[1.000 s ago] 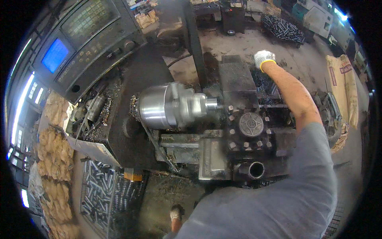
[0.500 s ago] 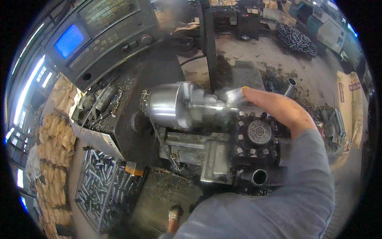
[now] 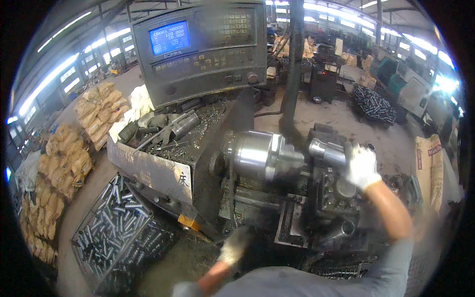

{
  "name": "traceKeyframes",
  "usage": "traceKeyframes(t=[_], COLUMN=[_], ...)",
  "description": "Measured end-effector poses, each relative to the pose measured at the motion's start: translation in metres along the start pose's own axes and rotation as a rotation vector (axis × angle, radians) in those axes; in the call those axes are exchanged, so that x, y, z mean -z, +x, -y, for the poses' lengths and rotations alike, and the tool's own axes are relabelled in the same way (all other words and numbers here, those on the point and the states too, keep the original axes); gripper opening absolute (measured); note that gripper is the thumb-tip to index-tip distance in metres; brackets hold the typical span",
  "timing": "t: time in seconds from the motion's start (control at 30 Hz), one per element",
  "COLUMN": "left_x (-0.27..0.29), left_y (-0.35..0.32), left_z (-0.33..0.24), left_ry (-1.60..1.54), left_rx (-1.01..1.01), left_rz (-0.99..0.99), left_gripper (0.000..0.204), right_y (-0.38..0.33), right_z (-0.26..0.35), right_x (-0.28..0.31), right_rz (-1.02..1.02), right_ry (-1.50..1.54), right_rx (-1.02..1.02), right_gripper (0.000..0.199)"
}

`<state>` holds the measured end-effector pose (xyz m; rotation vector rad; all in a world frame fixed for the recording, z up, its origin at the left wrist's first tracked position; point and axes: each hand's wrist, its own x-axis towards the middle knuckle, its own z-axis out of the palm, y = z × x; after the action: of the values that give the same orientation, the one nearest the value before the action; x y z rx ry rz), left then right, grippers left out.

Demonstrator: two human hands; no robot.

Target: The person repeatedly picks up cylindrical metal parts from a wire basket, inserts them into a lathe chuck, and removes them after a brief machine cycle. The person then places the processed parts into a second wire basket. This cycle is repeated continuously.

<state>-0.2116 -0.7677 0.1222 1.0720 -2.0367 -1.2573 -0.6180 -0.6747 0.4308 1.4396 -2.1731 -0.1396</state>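
My right hand (image 3: 362,167), in a white glove, is over the lathe's tool post (image 3: 339,193). Its fingers close around the right end of a shiny metal cylinder (image 3: 327,151), whose other end points toward the chuck. The bright steel chuck (image 3: 255,154) lies left of the cylinder, with a gap between them; its jaws look smeared. Low in the middle, my left hand (image 3: 233,250), also gloved, is beside the machine's front. Motion blurs its fingers, so I cannot make out a grip.
A control panel (image 3: 208,54) with a blue screen stands behind the chuck. Loose tools and chips lie on the headstock (image 3: 208,119). At lower left, a wire crate (image 3: 81,232) holds many metal pieces. Tube-shaped holders, one a tool sleeve (image 3: 348,227), stick out from the tool post.
My right hand has moved right, away from the chuck, with the metal cylinder now showing beside it. My left hand has come up nearer the machine. The view has tilted upward.
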Motion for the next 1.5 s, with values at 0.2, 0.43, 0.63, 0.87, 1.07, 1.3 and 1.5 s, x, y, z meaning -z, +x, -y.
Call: traceKeyframes(t=[0.2,0.43,0.63,0.87,1.07,1.3,1.5], left_x=[-0.069,-0.108,-0.099,-0.07,-0.048,-0.038,-0.023], left_y=[0.064,0.052,0.042,0.033,0.021,0.015,0.059], left_z=[-0.154,-0.062,-0.052,-0.065,-0.092,-0.115,-0.062], left_ry=[-1.274,-0.925,-1.429,-1.452,-1.191,-1.191,-1.025], left_rx=[0.299,0.553,0.789,0.801,0.685,0.798,0.62], left_rz=[0.308,0.519,0.51,0.411,0.689,0.611,0.373], left_gripper=[0.04,0.041,0.036,0.036,0.047,0.047,0.049], right_y=[-0.123,-0.218,-0.324,-0.494,-0.283,-0.215,-0.175], right_z=[0.13,0.202,0.115,-0.054,0.046,0.142,0.196], right_x=[0.023,-0.122,-0.13,0.0,-0.073,-0.054,-0.131], right_rz=[-0.007,0.215,0.746,1.124,0.368,0.108,0.464], right_ry=[0.468,1.425,1.221,0.29,1.054,1.001,0.688], right_rx=[0.061,-0.043,-0.439,-0.941,-0.641,0.046,-0.173], right_gripper=[0.085,0.073,0.069,0.073,0.062,0.055,0.048])
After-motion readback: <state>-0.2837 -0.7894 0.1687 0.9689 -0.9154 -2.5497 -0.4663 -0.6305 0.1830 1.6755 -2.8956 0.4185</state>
